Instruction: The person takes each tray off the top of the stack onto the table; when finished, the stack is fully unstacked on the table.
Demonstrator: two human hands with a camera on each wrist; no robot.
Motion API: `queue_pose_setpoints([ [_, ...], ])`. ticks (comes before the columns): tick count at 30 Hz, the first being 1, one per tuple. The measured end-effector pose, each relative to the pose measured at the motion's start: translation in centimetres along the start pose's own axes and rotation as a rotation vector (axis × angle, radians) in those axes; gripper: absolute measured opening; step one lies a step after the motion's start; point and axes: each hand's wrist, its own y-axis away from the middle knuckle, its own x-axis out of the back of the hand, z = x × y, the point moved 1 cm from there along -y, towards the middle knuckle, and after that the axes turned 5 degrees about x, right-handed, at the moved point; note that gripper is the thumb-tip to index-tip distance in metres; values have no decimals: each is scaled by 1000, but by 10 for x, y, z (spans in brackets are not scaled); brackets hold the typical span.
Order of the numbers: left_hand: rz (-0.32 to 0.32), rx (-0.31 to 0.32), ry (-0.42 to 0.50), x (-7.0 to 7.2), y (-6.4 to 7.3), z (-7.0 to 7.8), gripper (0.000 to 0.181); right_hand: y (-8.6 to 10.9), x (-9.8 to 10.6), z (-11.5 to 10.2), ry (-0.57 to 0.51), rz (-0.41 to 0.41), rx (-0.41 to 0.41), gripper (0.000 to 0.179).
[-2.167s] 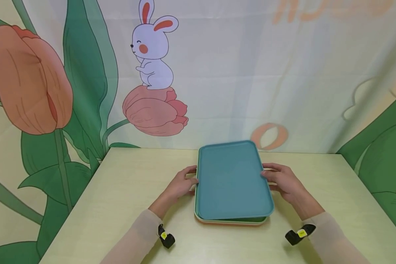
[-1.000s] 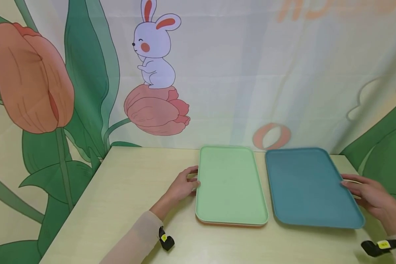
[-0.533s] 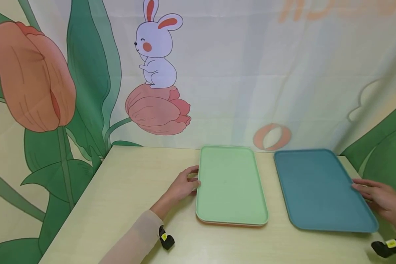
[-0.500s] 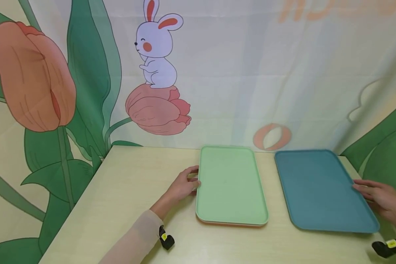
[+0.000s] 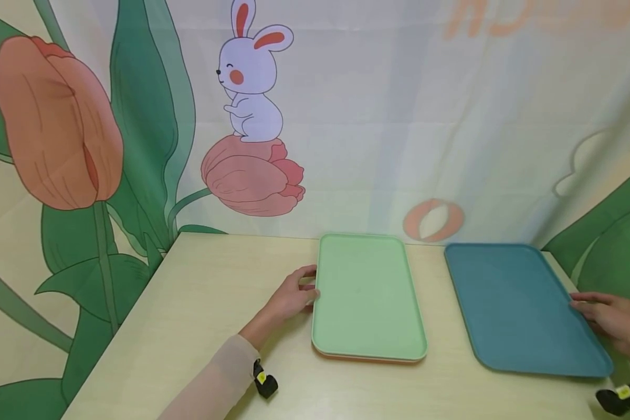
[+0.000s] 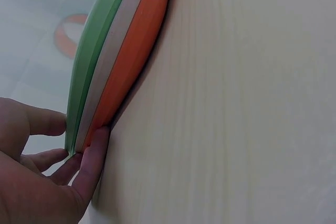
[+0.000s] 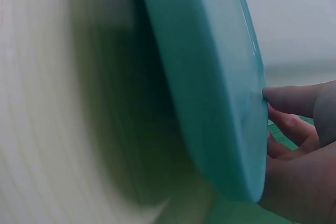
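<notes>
A light green tray [image 5: 367, 294] tops a stack near the back middle of the table. Under it, the left wrist view shows a whitish tray [image 6: 113, 51] and an orange tray [image 6: 137, 51]. My left hand [image 5: 291, 296] holds the stack's left edge, thumb at the green rim and fingertips by the orange side. To the right is a blue tray [image 5: 525, 309], its right edge pinched by my right hand [image 5: 611, 318]. In the right wrist view the thumb [image 7: 289, 98] lies on its rim, and a dark shadow shows beneath its side.
The pale wooden table [image 5: 189, 361] ends at the back against a printed curtain [image 5: 357, 134] with a rabbit and tulips. A strip of table separates the stack from the blue tray. Each wrist wears a black strap-on device [image 5: 265, 382].
The blue tray, first over the stack, has moved right in my right hand, uncovering the green tray. Lately it has shifted slightly further right and nearer. My left hand stays at the stack.
</notes>
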Motion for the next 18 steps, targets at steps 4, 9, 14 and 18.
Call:
queue_pose_setpoints([
  [4,3,-1,1,0,-1,0,60,1,-6,-2,169,86,38,49],
  [9,3,2,3,0,-1,-1,60,4,-12,-6,226,152,32,43],
  [14,1,-1,15,-1,0,-2,60,7,-21,-15,167,175,-103,44],
  [18,-3,0,25,-1,-1,-3,60,12,-23,-24,172,161,-157,49],
])
